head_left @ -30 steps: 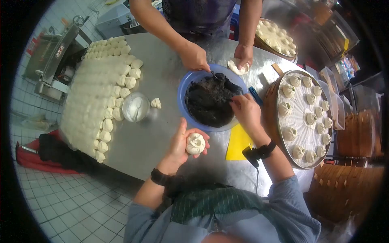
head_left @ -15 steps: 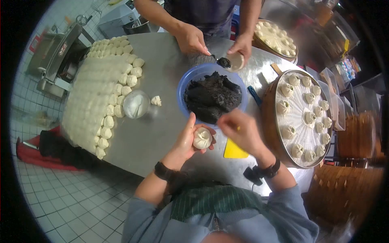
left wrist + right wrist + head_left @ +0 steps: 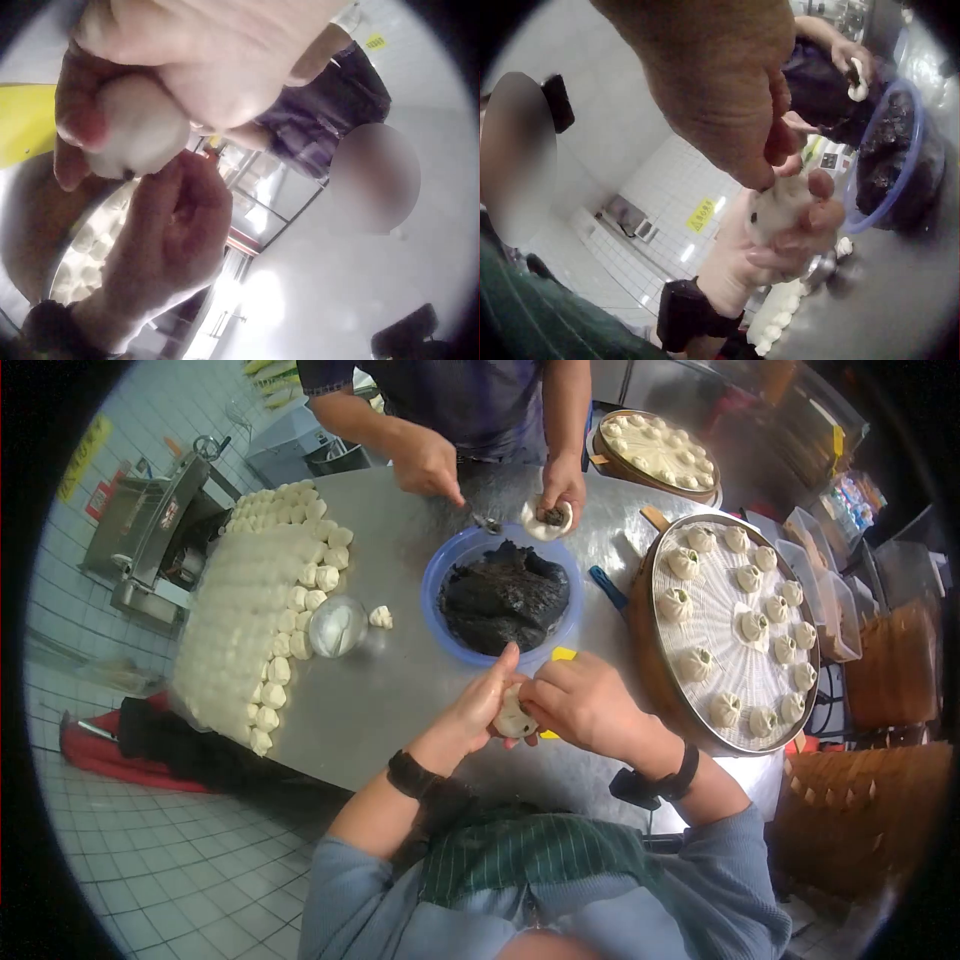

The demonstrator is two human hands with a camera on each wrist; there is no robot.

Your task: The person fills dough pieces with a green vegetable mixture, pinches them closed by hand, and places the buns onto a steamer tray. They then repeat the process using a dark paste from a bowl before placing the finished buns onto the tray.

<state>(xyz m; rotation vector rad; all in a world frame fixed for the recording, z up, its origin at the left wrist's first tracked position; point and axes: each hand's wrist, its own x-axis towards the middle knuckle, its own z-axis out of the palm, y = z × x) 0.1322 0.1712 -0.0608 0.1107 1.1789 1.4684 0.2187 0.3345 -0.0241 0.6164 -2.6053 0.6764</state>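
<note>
My left hand (image 3: 478, 708) cups a pale pleated bun (image 3: 512, 718), fingers curled round it. Curled in from the other side, my right hand (image 3: 592, 702) has its thumb and fingertips at the bun's surface. A small dark spot (image 3: 754, 217) marks the dough in the right wrist view. The left wrist view shows the same bun (image 3: 142, 124) gripped, right fingers just beneath. Just beyond stands a blue bowl (image 3: 433, 595) of dark filling (image 3: 505, 600). Across it, another person's hand (image 3: 565, 485) holds a filled wrapper (image 3: 534, 530); their other hand (image 3: 425, 460) has a spoon (image 3: 488, 524).
Right of the bowl is a round steamer (image 3: 655, 650) with several pleated buns. A second steamer (image 3: 605, 440) stands farther back. Rows of dough pieces (image 3: 325, 577), partly under plastic, line the table's left side near a small clear bowl (image 3: 338, 628). A yellow scraper (image 3: 563, 653) lies behind my hands.
My right hand has come from the filling bowl to the bun in my left hand. The other person spooned dark filling into the wrapper and drew the spoon away.
</note>
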